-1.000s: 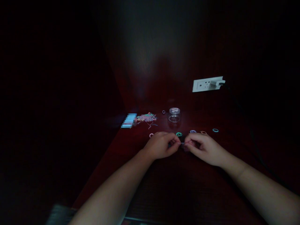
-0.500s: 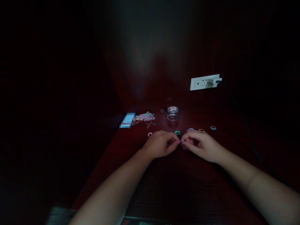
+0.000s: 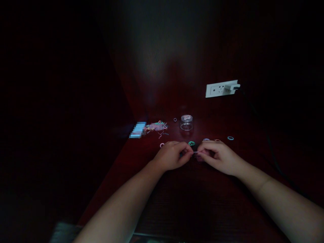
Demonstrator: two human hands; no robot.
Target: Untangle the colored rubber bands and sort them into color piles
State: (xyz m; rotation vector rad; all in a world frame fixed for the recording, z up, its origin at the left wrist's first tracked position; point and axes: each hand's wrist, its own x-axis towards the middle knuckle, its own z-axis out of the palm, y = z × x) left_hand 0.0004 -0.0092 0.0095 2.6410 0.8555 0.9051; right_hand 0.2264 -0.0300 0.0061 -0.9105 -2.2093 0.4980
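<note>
Between my two hands a small pale hair tie (image 3: 195,152) is stretched in a short line. My left hand (image 3: 172,156) pinches one end of it between thumb and forefinger. The other end sits in a pinch of my right hand (image 3: 219,157), whose remaining fingers are curled. Just beyond the fingertips lie green hair ties (image 3: 191,143). A purple hair tie (image 3: 206,139) and an orange one (image 3: 217,140) show partly behind my right hand. Beside my left hand is a pink hair tie (image 3: 162,145). Something pinkish under my right fingers is too dark to make out.
A clear lidded jar (image 3: 186,124) stands behind the hands. Left of it are a pile of pastel bands (image 3: 157,126) and a lit, blurred phone-like screen (image 3: 138,130). A blue hair tie (image 3: 230,138) lies at right. A wall socket (image 3: 220,88) holds a plug with a dark cable.
My right fingertips have shifted slightly to the right, away from the left ones. More of the pale hair tie now shows between them.
</note>
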